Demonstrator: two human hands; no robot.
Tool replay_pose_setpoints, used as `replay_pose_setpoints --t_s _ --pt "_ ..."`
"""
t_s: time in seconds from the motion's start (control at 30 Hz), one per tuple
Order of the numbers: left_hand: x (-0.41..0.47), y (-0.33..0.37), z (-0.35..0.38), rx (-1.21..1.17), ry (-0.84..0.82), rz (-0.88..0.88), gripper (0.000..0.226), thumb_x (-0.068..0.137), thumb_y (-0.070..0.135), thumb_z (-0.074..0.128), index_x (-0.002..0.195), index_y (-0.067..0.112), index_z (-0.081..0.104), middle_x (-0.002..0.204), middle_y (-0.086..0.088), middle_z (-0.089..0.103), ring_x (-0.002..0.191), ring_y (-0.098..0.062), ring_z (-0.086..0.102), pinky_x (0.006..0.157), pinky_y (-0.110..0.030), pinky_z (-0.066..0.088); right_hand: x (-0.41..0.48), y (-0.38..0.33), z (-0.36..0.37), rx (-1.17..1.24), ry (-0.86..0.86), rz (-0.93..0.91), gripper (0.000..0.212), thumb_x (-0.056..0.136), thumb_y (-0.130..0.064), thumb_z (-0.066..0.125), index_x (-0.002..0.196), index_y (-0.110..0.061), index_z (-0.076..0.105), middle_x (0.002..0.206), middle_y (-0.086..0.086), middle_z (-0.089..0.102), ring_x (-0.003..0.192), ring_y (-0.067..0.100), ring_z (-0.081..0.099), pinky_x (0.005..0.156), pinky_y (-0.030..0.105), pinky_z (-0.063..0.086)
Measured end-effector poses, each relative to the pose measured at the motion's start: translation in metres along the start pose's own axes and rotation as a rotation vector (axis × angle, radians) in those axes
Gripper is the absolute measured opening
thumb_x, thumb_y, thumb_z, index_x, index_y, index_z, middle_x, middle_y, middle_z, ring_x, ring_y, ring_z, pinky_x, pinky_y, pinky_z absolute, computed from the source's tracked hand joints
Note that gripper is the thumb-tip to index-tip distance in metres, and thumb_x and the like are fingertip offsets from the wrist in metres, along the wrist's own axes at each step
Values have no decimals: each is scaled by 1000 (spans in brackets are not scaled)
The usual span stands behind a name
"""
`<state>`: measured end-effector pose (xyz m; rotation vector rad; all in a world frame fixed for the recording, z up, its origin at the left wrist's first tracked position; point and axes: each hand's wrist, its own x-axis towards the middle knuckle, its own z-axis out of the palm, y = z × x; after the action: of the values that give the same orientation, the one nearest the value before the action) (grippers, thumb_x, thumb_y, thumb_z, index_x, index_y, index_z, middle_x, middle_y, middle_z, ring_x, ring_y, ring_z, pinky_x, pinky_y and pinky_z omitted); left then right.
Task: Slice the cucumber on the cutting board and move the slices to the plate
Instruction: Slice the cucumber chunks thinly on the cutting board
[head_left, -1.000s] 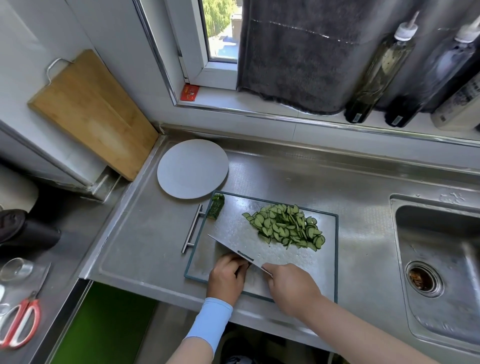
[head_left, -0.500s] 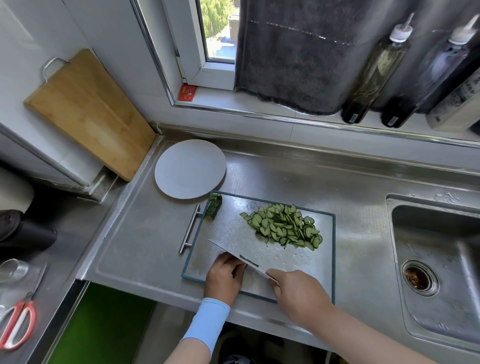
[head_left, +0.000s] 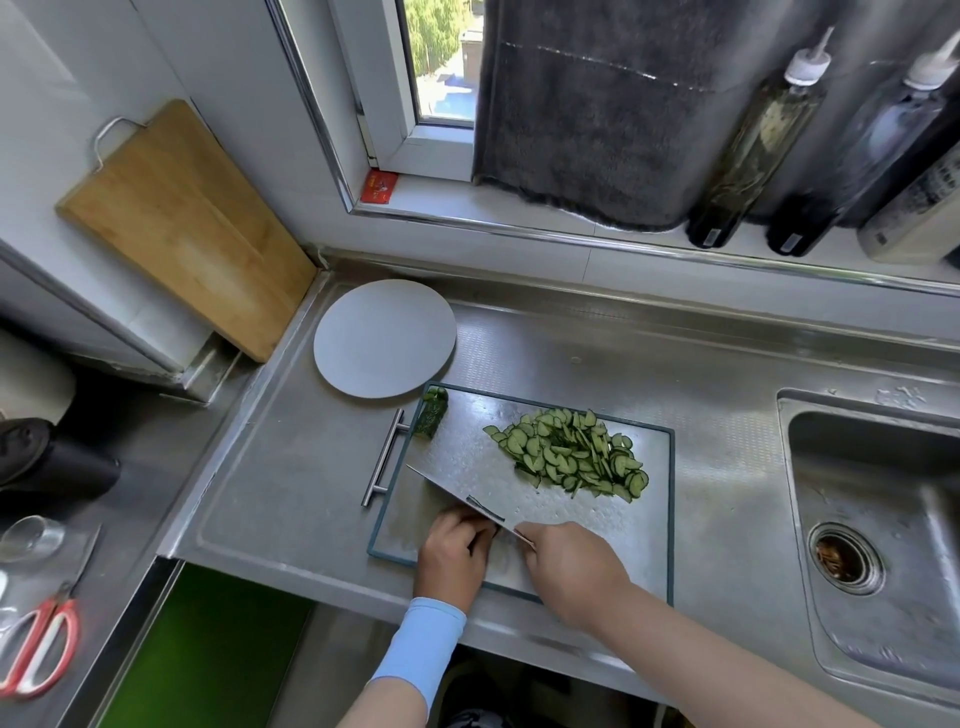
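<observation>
Cucumber slices (head_left: 569, 460) heaped toward the cutting board (head_left: 649, 545)'s right edge, cucumber stub (head_left: 431, 415) at its far-left corner, plate (head_left: 384, 338) just beyond, right hand (head_left: 571, 566) gripping the knife (head_left: 452, 493), left hand (head_left: 454, 556) curled beside the blade, its hold hidden.

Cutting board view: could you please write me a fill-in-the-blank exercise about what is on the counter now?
1. The cucumber slices lie in a pile on the ___.
2. The right hand grips the ___.
3. The plate holds ___ slices yet.
4. The ___ is sunk into the counter on the person's right.

Missing words: cutting board; knife; no; sink.
</observation>
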<state>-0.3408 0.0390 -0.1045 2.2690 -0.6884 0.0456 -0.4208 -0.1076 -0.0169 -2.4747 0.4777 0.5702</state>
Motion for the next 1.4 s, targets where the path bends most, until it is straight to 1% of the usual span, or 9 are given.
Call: replay_pose_setpoints --t_s 0.1,0.27,0.43,0.63,0.77,0.9,1.07,1.3,1.4 --pt "1 1 -1 -7 4 3 22 62 -6 84 74 10 74 86 -4 69 85 -13 56 77 -15 43 0 -1 1 -7 3 -18 19 98 -25 39 93 -21 56 78 3 61 73 28 56 65 38 49" --pt "1 1 -2 -5 7 -22 18 65 0 82 76 13 76 88 -3 70 85 -13 57 75 -20 48 -16 7 0 -8 19 -51 11 95 -21 41 86 -22 48 68 -2 49 66 25 45 54 35 33" --pt "1 3 -5 10 23 12 14 67 0 79 76 11 76 85 -5 70 85 -13 56 77 -19 47 -29 18 -4 -28 27 -49 14 97 -24 41 88 -22 50 75 2 58 71 27 52 64 37 44" --pt "1 4 -4 -4 42 1 8 68 5 74 74 11 75 85 -4 70 84 -12 57 76 -20 47 -33 22 -3 -12 13 -28 15 97 -23 41 87 -19 51 74 4 58 69 27 51 61 37 40" --pt "-1 2 -1 -4 18 -27 19 64 0 85 75 12 76 87 -2 71 82 -13 61 76 -19 47 -22 15 0 -7 0 -5 16 97 -21 41 85 -20 52 73 2 57 70 27 52 60 35 40" --pt "-5 1 0 -10 8 -39 23 65 0 85 81 13 77 92 -1 71 86 -13 60 77 -15 45 -6 3 2 -9 -12 3 19 97 -22 38 84 -19 51 72 3 56 71 28 53 62 37 45" --pt "-6 3 -1 -2 16 -7 22 69 1 82 86 14 77 95 -1 70 89 -15 60 77 -16 46 0 -4 -2 -3 -28 -13 22 96 -21 40 73 -22 41 67 -1 48 68 27 48 57 36 38" --pt "-3 2 -4 5 35 -9 22 68 -3 79 84 10 75 91 -7 70 85 -14 57 81 -14 43 -24 5 -4 -15 11 -44 13 95 -20 41 85 -21 49 68 0 52 65 26 45 57 36 38" --pt "-3 3 -5 12 33 3 22 68 -5 78 84 10 75 90 -6 70 86 -14 57 83 -12 41 -31 12 -5 -19 24 -40 15 96 -22 40 83 -21 47 68 0 52 64 25 43 53 33 30"
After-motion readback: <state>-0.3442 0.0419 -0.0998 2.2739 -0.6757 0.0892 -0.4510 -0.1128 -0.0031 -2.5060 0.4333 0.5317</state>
